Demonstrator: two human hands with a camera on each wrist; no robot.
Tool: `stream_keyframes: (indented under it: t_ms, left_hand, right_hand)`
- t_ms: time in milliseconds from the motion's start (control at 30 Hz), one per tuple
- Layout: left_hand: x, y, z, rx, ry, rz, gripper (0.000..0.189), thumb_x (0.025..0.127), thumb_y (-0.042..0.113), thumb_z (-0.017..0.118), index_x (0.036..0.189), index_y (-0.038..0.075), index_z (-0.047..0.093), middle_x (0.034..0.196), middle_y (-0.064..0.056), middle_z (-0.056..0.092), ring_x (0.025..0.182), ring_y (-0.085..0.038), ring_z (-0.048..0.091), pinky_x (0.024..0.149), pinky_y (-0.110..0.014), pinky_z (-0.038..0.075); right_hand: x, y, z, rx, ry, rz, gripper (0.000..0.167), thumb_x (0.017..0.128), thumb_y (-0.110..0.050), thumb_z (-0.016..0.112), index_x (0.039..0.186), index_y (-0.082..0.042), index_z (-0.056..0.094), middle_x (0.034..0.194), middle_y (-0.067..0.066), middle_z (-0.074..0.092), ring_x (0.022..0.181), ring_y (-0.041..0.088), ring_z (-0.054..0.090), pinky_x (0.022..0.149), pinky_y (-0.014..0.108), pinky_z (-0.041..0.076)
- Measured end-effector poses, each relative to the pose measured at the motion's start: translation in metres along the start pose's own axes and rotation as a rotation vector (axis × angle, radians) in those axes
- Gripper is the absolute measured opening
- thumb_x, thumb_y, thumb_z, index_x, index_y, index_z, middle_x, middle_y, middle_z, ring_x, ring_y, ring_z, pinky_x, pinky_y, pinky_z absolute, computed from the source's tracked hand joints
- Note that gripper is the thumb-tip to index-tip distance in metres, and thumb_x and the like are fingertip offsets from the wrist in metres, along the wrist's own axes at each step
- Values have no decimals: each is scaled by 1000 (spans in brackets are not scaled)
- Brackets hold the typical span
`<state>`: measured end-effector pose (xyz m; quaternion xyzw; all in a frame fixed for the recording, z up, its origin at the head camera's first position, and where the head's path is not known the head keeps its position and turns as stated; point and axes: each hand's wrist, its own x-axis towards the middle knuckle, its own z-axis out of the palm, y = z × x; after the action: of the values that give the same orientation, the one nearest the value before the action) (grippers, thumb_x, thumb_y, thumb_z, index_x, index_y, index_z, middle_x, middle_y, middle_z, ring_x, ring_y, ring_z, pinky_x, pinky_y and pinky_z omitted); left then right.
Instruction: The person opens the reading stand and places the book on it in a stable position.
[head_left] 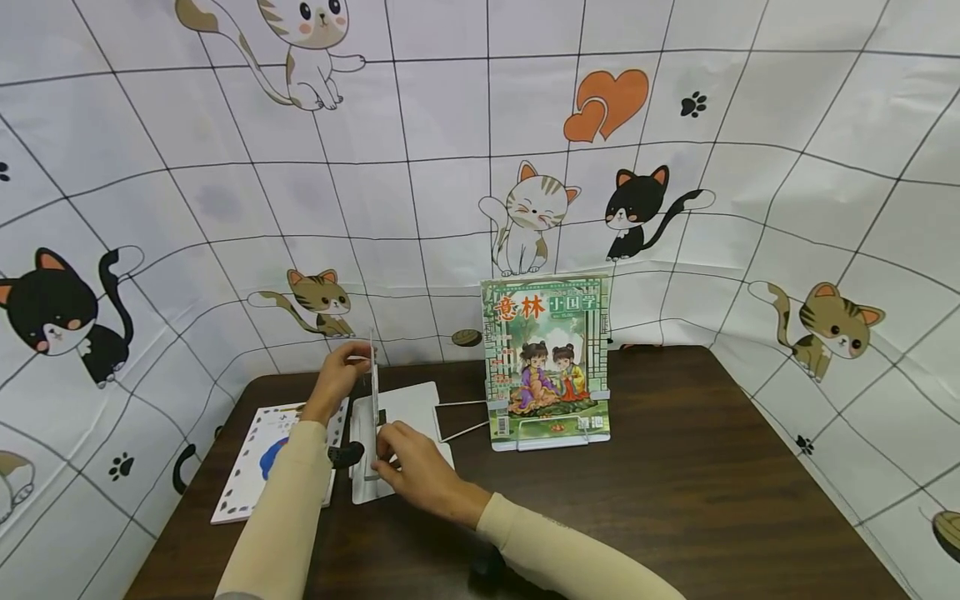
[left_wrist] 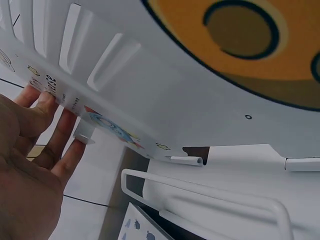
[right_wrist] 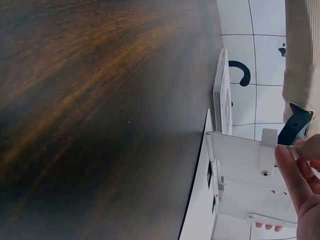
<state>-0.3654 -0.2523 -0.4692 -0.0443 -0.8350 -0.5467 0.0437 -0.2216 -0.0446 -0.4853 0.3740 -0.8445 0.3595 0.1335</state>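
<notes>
A white folding book stand (head_left: 408,404) is on the left part of the table, its upright panel (head_left: 375,392) seen nearly edge-on in the head view. My left hand (head_left: 343,382) grips the panel's top edge; in the left wrist view its fingers (left_wrist: 62,135) are at the printed border. Nearer me, my right hand (head_left: 423,471) is low on the panel. The right wrist view shows that hand (right_wrist: 310,190) pinching a small clip (right_wrist: 268,150) at the panel's edge. A white wire bar (left_wrist: 200,187) crosses in front of the base in the left wrist view.
A magazine (head_left: 551,350) stands on another white stand (head_left: 551,444) at centre right. Under my left forearm lies a white booklet (head_left: 243,471) with a printed border. A cat-patterned sheet (head_left: 435,200) hangs behind the dark wooden table (head_left: 660,483).
</notes>
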Motion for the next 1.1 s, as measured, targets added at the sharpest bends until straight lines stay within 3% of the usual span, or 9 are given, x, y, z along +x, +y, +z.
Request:
stream_keyframes:
  t_ms: [167,300,367,533,600,767,900,1033,1100]
  left_hand:
    - [-4,-1,0,4,-5,3,36,108,2,54,144,-5,57,147,-29,57,133,-42,58,107,-45,49]
    - [-12,2,1,-11,25,-9,40,109,8,57,148,-3,55,148,-29,57,137,-44,56,114,-53,45]
    - [-18,4,1,-13,48,-12,42,109,10,58,149,-2,54,147,-29,57,136,-41,57,112,-47,47]
    - [-37,13,5,1,88,15,39,110,10,58,146,-3,56,144,-27,61,132,-37,59,97,-19,47]
    - [-48,18,6,14,101,31,37,110,11,57,145,-2,57,143,-26,63,130,-35,60,93,-14,44]
    - [-88,35,13,26,145,56,34,111,18,58,142,3,61,140,-19,66,123,-18,61,94,-14,45]
    - [-124,50,21,3,133,73,36,112,26,57,141,6,61,142,-13,63,123,-5,56,99,-11,44]
    - [-151,61,26,-44,92,99,40,111,26,60,145,5,56,148,-13,56,134,-14,53,102,-9,45]
    - [-158,63,29,-36,76,128,45,107,21,66,147,3,54,150,-16,53,139,-25,52,106,-18,51]
  right_hand:
    - [0,-1,-1,22,4,15,20,98,-14,79,100,-11,59,104,1,67,95,10,71,81,7,48]
    - [0,-1,-2,48,-11,24,19,99,-14,78,102,-12,59,105,1,67,95,6,71,80,6,48]
    - [0,-1,-2,53,-16,28,19,99,-15,78,102,-12,59,105,0,67,95,4,70,80,6,48]
    - [1,-1,-1,61,-11,38,19,98,-14,79,102,-12,60,104,0,67,95,4,70,79,6,48]
    - [1,-1,0,67,-11,44,19,98,-14,79,102,-12,60,104,0,67,95,4,71,79,5,48]
    - [2,-2,1,89,-16,58,19,98,-14,78,102,-12,60,104,1,67,96,3,71,79,10,53]
    - [2,-1,1,114,-13,67,19,98,-13,79,102,-11,61,105,1,67,95,4,72,80,15,58]
    - [4,1,3,130,-3,64,18,98,-11,78,104,-10,61,106,3,68,95,6,73,81,14,58]
    - [5,2,3,120,4,62,17,98,-11,78,107,-11,63,107,2,68,96,7,74,81,14,58]
